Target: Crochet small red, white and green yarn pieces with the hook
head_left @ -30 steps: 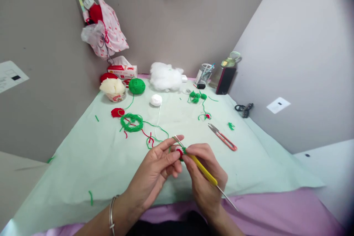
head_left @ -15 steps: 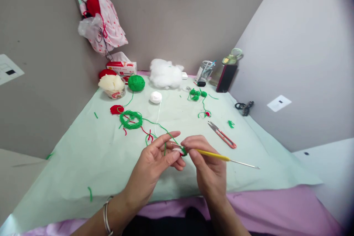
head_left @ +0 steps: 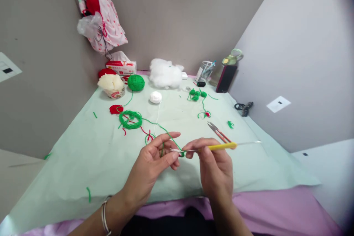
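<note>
Between thumb and fingers, my left hand (head_left: 151,164) pinches a small crochet piece (head_left: 181,153) in green, white and red, mostly covered by the fingertips. Green yarn (head_left: 172,137) passes over its raised index finger and runs down to the piece. My right hand (head_left: 217,167) grips a crochet hook (head_left: 222,146) by its yellow handle. The hook's thin metal shaft points left, with its tip at the piece; the other metal end sticks out to the right. Beyond my left hand lies a loose coil of green yarn (head_left: 130,119), joined to the strand.
Thread snips (head_left: 219,132) lie right of my hands, partly behind the hook. Farther back are a white yarn ball (head_left: 155,97), a green yarn ball (head_left: 136,82), white stuffing (head_left: 166,73), small green crochet pieces (head_left: 195,95), a tub (head_left: 112,85) and a phone (head_left: 226,78).
My right hand has moved slightly right, drawing the hook back from the piece. The hook's handle end has swung up and now lies nearly level. My left hand has barely moved.
</note>
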`<state>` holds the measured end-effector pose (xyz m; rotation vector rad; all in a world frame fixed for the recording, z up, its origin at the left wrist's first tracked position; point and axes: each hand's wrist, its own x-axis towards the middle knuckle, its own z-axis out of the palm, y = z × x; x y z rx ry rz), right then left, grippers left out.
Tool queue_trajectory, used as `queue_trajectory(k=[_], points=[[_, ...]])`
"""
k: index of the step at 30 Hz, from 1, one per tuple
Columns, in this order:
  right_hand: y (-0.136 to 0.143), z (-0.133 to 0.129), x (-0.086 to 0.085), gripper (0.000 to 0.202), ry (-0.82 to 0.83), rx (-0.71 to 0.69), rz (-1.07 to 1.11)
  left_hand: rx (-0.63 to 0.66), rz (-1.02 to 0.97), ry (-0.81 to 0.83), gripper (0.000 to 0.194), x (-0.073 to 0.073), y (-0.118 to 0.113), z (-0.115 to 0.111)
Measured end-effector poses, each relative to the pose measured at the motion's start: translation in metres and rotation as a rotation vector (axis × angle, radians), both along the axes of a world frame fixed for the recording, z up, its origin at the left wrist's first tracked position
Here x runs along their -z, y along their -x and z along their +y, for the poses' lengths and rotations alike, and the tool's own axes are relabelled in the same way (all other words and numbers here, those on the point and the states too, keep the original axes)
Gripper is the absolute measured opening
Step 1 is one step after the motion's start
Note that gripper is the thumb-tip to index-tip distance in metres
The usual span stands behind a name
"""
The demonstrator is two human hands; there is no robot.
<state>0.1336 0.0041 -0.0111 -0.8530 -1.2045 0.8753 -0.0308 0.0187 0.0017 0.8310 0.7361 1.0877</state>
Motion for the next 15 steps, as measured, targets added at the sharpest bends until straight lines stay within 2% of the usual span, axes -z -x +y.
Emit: queue_trajectory(k=[5, 8, 10, 13, 15], points=[[-0.003, -0.011, 0.000, 0.028, -0.236, 0.076, -0.376, -0.078, 0.151, -0.069, 0.031, 0.001, 0.001, -0.003], [-0.001, -0.011, 0.008, 0.043, -0.444, 0.115, -0.659, -0.145, 0.210, -0.073, 0.034, 0.001, -0.001, -0.005], [0.001, -0.009, 0.016, 0.051, -0.557, 0.198, -0.806, -0.158, 0.169, -0.039, 0.042, 0.002, -0.003, -0.006], [0.002, -0.007, 0.024, 0.050, -0.615, 0.318, -0.877, -0.043, -0.024, 0.122, 0.051, 0.005, -0.005, -0.004], [0.003, -0.006, 0.022, 0.043, -0.526, 0.326, -0.732, 0.055, -0.141, 0.246, 0.050, 0.005, -0.004, -0.002]])
